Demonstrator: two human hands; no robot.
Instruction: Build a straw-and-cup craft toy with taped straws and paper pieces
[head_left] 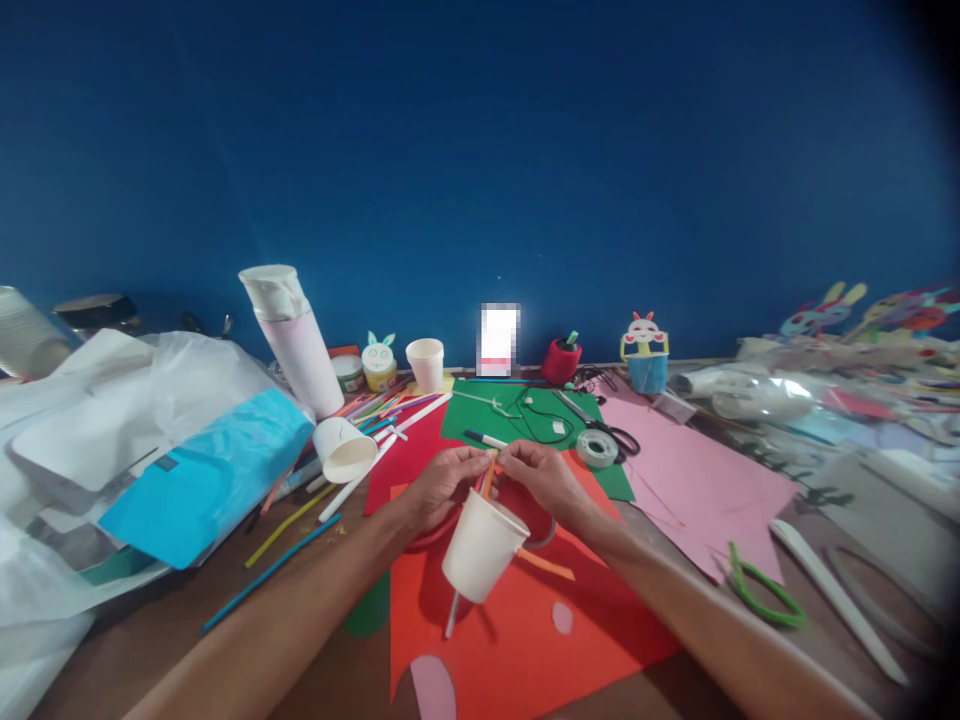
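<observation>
A white paper cup (pixel 481 547) hangs tilted over the red paper sheet (pixel 517 620), with an orange straw (pixel 488 480) rising from its mouth. The left hand (pixel 442 483) and right hand (pixel 541 475) both pinch the straw's top, apparently working it; a steady grip seems needed. Two more white paper cups rest on the surface (pixel 150 640): one tipped (pixel 344 449), one upright (pixel 425 364).

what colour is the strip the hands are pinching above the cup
Orange. The strip, pinched by both hands over the white paper cup, shows best in the head view.
</observation>
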